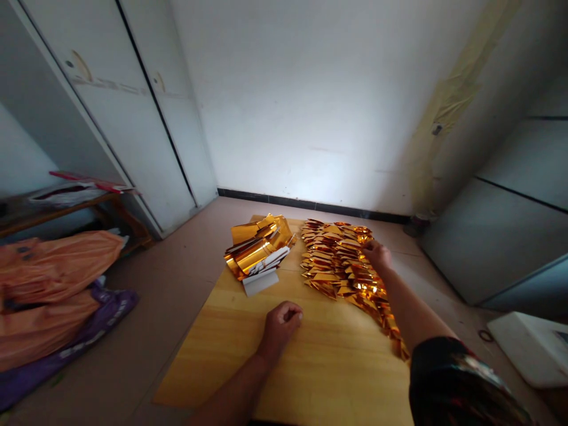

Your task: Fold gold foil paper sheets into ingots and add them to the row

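Observation:
My right hand (378, 255) reaches out to the far right side of the rows of folded gold foil papers (326, 260). Its fingertips are pinched at one of the folded pieces on that edge. Closer to me, my left hand (283, 322) hovers or rests over the wooden table (213, 349), fingers curled in, with nothing visible in them. Beyond it lies a loose pile of unfolded gold foil sheets (260, 248), some showing their white backs. The folded pieces overlap in several columns, the rightmost trailing toward my right forearm.
Grey cabinets (119, 100) stand at the left, and a white wall (302, 106) rises behind the table. Orange and purple bags (57, 278) lie at left by a low wooden shelf (110, 204). A white foam box (528, 349) is on the right.

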### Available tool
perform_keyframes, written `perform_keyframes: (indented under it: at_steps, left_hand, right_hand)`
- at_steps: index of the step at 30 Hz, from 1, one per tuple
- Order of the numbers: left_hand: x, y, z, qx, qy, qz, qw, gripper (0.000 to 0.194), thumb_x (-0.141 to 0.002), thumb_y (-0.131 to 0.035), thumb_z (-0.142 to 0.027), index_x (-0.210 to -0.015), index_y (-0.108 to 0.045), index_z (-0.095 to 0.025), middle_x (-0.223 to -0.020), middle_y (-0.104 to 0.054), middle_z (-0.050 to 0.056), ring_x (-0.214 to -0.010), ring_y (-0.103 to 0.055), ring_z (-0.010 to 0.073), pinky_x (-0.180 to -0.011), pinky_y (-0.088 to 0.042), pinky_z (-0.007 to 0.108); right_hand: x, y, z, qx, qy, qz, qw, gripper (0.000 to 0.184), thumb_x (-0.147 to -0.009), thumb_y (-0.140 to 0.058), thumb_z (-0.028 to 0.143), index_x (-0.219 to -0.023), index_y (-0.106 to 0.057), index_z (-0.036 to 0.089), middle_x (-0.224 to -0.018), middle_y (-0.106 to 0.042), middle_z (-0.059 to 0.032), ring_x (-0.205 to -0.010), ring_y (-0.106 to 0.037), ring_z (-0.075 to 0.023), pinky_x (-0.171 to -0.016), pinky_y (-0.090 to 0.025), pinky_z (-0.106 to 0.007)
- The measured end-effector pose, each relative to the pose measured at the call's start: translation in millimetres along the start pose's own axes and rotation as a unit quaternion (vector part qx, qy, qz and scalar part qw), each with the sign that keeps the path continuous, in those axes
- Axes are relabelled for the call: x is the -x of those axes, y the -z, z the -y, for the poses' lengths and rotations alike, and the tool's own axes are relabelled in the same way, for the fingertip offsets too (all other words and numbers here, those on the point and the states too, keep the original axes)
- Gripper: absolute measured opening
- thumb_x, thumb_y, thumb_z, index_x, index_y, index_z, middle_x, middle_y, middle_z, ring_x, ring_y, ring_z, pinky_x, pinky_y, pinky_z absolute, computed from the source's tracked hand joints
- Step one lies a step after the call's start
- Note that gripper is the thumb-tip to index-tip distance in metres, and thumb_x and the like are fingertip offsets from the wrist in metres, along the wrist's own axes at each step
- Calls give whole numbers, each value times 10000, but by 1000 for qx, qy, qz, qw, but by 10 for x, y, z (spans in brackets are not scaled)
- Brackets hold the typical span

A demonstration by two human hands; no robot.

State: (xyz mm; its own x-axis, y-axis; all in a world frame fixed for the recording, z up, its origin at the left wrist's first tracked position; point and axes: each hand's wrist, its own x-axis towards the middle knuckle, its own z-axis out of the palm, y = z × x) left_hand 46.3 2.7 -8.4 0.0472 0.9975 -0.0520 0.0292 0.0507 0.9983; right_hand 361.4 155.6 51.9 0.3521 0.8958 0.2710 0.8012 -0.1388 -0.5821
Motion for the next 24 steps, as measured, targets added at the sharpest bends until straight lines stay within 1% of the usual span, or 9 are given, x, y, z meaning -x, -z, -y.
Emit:
perform_keyframes:
  at_steps: [3, 5, 10, 15, 24]
  left_hand:
    - [2, 6, 18, 0, 4, 8, 1000, 144, -664, -612, -302, -703, -615, -163, -566, -547, -23, -547, -511, 117, -522, -383, 206]
    - [9, 11, 13, -11, -5, 6, 1000, 129, -669, -608, -290, -696, -618, -164, -575, -554, -19, -556, -515, 119, -533, -390, 209]
    - [24, 17, -4, -15, -15, 7, 1000, 118, -680, -601, -277, -691, -617, -161, -591, -555, -12, -556, -502, 116, -537, -393, 212]
    - [38, 20, 1, 2, -15, 11, 1000, 128, -688, -604, -280, -704, -613, -153, -613, -544, -6, -571, -499, 115, -536, -394, 212]
    - [41, 21, 5, 18, -5, 13, 1000, 132, -681, -608, -282, -702, -607, -151, -618, -542, -10, -574, -497, 110, -542, -405, 207]
  right_hand:
    - [-21, -98, 63, -5, 17, 29, 999, 92, -623, -586, 214, -675, -658, 189, -628, -641, 8, -607, -559, -137, -572, -371, -216]
    - [-10, -191, 126, -5, 12, 46, 999, 89, -621, -584, 211, -668, -655, 188, -597, -627, 17, -579, -553, -132, -555, -369, -211]
    - [-18, -374, 239, 11, 2, 47, 999, 71, -607, -598, 189, -647, -657, 194, -582, -628, 16, -552, -537, -129, -533, -344, -210]
    - [-103, -437, 260, 32, -3, 44, 999, 85, -623, -597, 185, -669, -668, 196, -594, -632, 8, -571, -542, -135, -533, -337, -211]
    - [-222, -508, 291, 72, -16, 70, 995, 120, -675, -578, 176, -741, -679, 171, -615, -637, -3, -582, -547, -125, -530, -342, -200]
